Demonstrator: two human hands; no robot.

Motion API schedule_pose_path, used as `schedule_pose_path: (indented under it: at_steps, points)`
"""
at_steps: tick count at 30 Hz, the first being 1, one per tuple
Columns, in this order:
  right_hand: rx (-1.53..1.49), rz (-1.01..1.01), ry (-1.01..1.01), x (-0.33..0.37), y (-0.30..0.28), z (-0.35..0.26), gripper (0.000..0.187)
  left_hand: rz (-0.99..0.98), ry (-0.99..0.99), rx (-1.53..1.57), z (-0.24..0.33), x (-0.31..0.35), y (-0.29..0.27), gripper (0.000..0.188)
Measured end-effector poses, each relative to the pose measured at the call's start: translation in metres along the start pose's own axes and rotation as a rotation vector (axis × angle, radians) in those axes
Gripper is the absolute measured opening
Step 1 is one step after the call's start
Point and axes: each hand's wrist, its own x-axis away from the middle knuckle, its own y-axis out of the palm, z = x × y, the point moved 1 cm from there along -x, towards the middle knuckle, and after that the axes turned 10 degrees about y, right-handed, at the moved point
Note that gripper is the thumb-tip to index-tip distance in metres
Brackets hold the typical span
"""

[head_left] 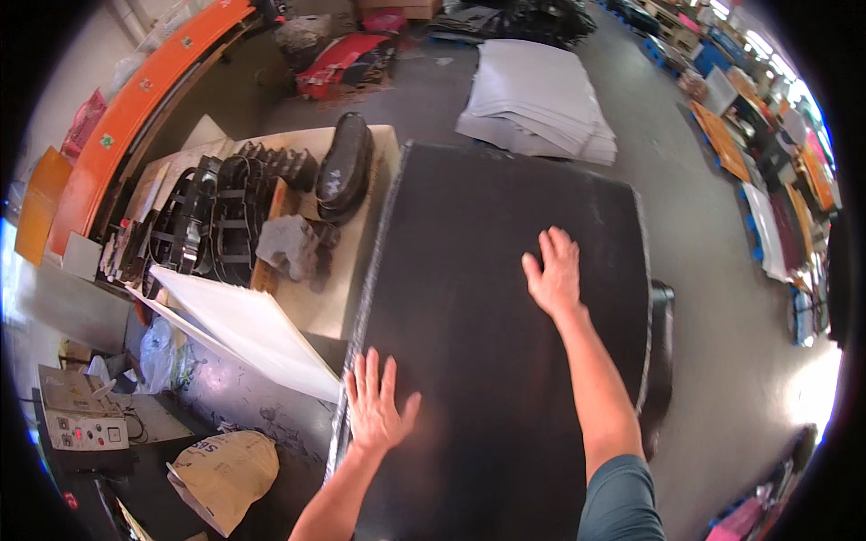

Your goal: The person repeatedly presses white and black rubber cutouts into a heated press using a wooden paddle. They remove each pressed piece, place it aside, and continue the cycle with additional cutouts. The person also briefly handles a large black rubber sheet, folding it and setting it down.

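Note:
A large black sheet (478, 261) lies flat before me, its left edge pale and rough. My left hand (377, 410) rests near that left edge, fingers stretched out and thumb apart, holding nothing. Farther off and to the right, my right hand (555, 275) is spread over the sheet, palm down and likewise without anything in it. Whether either palm presses on the sheet or hovers just above it, I cannot tell.
On the left, a pale table (311, 293) carries dark sole-shaped cutting dies (216, 216), a black sole-shaped piece (345, 167) and a grey cloth (287, 245). White boards (244, 325) lean below. A white sheet stack (537, 95) lies beyond; a control box (86, 410) and sack (230, 469) sit lower left.

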Motion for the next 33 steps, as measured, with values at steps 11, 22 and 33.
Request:
schedule_pose_path:
  at_steps: [11,22,33]
  points:
    - [0.190,-0.094,0.246,-0.204,0.095,0.024,0.081,-0.232,-0.143,-0.010,0.004,-0.012,-0.014,0.087]
    - [0.175,-0.502,0.441,-0.250,0.063,0.014,0.098,-0.223,-0.141,0.075,0.002,-0.013,-0.015,0.100]
    - [0.316,-0.512,0.143,-0.213,-0.012,-0.040,0.056,-0.212,-0.136,0.067,0.002,-0.013,-0.018,0.100]
